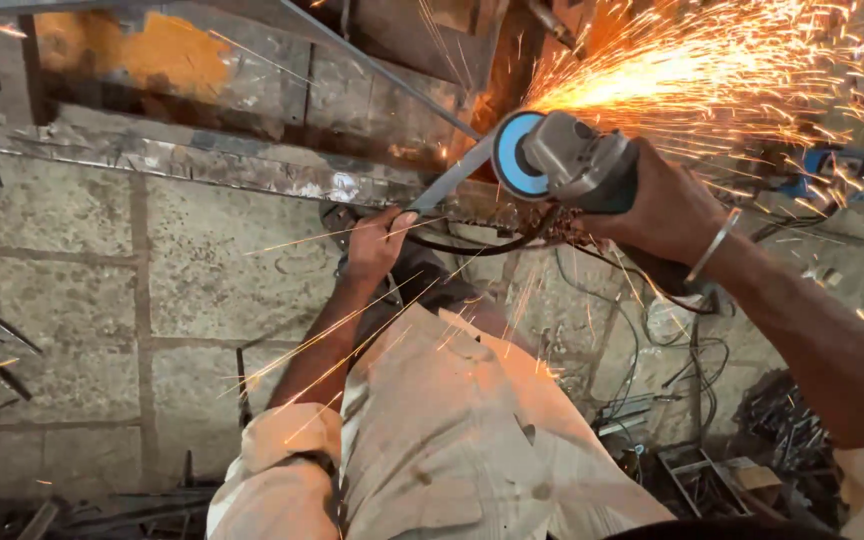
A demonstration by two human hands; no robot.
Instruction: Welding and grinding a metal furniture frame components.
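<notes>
I see no packages, labels, signs or screens anywhere around my hands in this view.

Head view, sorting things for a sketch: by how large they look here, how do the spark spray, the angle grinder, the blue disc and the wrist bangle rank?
1. Spark spray, largest.
2. Angle grinder, in the right hand.
3. Blue disc.
4. Wrist bangle, thin; its length rivals the disc's, and it lies nearer the camera, so these two are unsure.
</notes>
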